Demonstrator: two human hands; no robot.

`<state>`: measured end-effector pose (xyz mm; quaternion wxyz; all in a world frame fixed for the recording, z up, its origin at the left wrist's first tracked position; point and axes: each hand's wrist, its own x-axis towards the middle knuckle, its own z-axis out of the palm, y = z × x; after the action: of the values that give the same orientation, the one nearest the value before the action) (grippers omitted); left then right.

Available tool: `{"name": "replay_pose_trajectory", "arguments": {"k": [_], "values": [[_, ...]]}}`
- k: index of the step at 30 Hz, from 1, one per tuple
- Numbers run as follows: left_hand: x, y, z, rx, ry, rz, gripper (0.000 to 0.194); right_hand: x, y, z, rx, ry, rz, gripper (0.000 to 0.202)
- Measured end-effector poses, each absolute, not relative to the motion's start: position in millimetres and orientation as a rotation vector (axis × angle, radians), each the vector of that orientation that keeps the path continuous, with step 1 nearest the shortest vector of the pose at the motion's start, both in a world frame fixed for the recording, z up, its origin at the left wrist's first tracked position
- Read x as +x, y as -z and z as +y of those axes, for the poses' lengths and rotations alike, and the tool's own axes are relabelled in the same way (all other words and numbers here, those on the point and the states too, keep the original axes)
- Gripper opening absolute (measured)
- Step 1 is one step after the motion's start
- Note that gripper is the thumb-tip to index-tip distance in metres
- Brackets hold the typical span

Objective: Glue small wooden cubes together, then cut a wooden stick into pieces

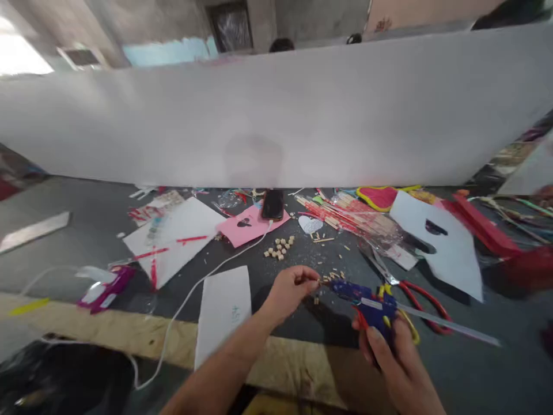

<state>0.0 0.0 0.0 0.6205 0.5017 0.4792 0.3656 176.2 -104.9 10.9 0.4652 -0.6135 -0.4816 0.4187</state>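
My right hand (386, 346) is wrapped round the handle of a blue glue gun (371, 302), a clear glue stick jutting from its back. The gun's nozzle points left, at the fingertips of my left hand (298, 285). Thumb and forefinger of that hand are pinched together at the nozzle; whatever lies between them is too small to make out. Short wooden pieces (334, 276) are scattered just behind the nozzle. A group of small wooden cubes (280, 248) sits farther back on the dark table, left of a silvery heart (310, 223).
Red-handled scissors (425, 302) lie right of the gun. A phone (273, 204) rests on pink paper (242, 225), its white cable (207, 275) running forward. A purple glue gun (106, 291) is at left. White board (276, 121) stands along the back.
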Motion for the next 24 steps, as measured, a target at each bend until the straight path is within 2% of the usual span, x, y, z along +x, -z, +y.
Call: {"name": "replay_pose_trajectory", "arguments": {"k": [9,24], "values": [[1.3,-0.1,-2.0,1.120,-0.880,1.067,0.020,173.0,-15.3,-103.2,-1.479,-0.988,-1.183,0.020],[1.5,-1.4,-2.1,1.121,-0.890,1.099,0.021,183.4,-15.2,-102.5,-1.557,-0.983,-1.223,0.027]]}}
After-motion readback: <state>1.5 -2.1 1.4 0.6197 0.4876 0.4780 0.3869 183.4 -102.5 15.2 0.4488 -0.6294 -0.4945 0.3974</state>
